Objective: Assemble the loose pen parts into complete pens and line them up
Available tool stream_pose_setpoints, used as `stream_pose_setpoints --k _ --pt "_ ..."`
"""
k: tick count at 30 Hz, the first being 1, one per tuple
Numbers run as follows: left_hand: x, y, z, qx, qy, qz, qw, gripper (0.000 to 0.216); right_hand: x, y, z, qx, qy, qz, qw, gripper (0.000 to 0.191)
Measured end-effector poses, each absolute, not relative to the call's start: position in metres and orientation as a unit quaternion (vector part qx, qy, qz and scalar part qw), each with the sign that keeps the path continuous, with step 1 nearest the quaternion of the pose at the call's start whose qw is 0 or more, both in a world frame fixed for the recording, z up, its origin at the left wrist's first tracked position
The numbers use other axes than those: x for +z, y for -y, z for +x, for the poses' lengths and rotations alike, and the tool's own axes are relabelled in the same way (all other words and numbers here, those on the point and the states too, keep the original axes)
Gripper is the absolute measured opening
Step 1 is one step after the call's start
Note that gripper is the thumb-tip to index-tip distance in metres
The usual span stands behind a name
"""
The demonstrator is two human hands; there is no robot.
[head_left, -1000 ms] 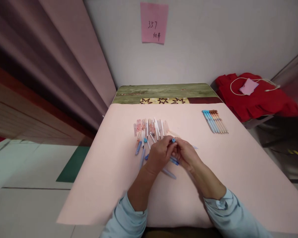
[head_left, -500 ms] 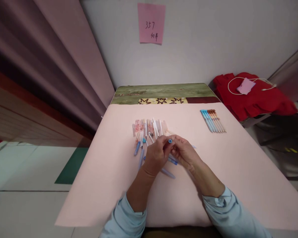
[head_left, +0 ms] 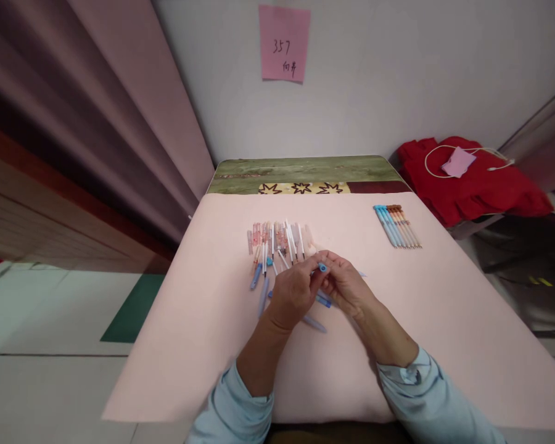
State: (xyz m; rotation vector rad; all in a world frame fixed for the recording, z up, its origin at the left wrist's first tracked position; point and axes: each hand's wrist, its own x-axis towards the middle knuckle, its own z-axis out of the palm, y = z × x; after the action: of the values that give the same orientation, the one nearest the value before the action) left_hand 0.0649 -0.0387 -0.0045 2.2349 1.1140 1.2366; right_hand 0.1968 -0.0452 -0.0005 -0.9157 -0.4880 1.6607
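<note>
My left hand (head_left: 293, 293) and my right hand (head_left: 346, 285) meet over the middle of the pink table cover (head_left: 444, 308). Both are closed in a pinch on one blue pen (head_left: 322, 267), whose blue end shows between the fingertips. Just beyond the hands lies a heap of loose pen parts (head_left: 277, 240): clear and pink barrels, white refills and blue caps. A few blue pieces (head_left: 261, 290) lie to the left of my left hand and under both hands.
A neat row of several finished pens (head_left: 396, 226), blue and orange, lies at the far right of the cover. A green patterned strip (head_left: 300, 174) of table shows behind. A red cloth (head_left: 472, 182) with a white cable lies on the right; a pink note (head_left: 284, 43) hangs on the wall.
Both hands stay together on the pen; its blue end has shifted slightly right and down between the fingertips. Little else has moved.
</note>
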Motion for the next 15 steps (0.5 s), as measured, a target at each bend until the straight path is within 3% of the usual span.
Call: stream_pose_setpoints --k 5,9,12,15 --pt "-0.005 0.036 0.067 0.513 -0.414 0.734 0.164 0.020 0.001 0.042 0.214 0.602 0.321 -0.474 0.557 0.034" --pt "-0.009 0.028 0.069 0.566 -0.459 0.622 0.286 0.018 0.000 0.039 0.238 0.454 0.424 -0.572 0.535 0.032" --pt "-0.013 0.023 0.069 0.571 -0.464 0.585 0.340 0.016 -0.001 0.039 0.242 0.458 0.447 -0.583 0.501 0.036" --pt "-0.015 0.021 0.069 0.540 -0.461 0.641 0.289 0.012 0.002 0.041 0.235 0.503 0.438 -0.564 0.487 0.037"
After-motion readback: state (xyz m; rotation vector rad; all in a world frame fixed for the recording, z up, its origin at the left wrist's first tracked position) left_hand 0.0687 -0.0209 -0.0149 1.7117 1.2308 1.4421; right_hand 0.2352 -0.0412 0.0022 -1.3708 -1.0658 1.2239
